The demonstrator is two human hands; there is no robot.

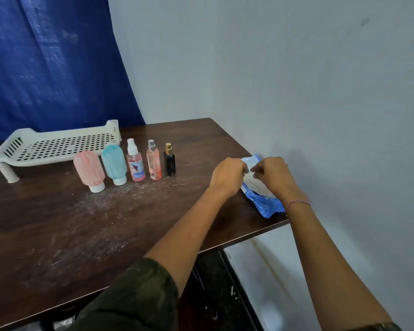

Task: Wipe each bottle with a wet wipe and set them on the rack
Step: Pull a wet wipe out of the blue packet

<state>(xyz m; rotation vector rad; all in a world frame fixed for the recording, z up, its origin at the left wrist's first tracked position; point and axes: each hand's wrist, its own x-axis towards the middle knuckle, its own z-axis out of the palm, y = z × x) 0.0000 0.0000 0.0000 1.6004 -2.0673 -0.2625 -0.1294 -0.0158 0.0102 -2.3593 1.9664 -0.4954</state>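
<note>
Plain home rm: wood table, blue curtain.

Nothing here can actually be read. The pink spray bottle on the desk carries a label with a small picture and a few lines of print, all too blurred to make out. The blue-and-white pack of wet wipes has pale printed patches, but no word, brand or number on it is legible either.
</note>
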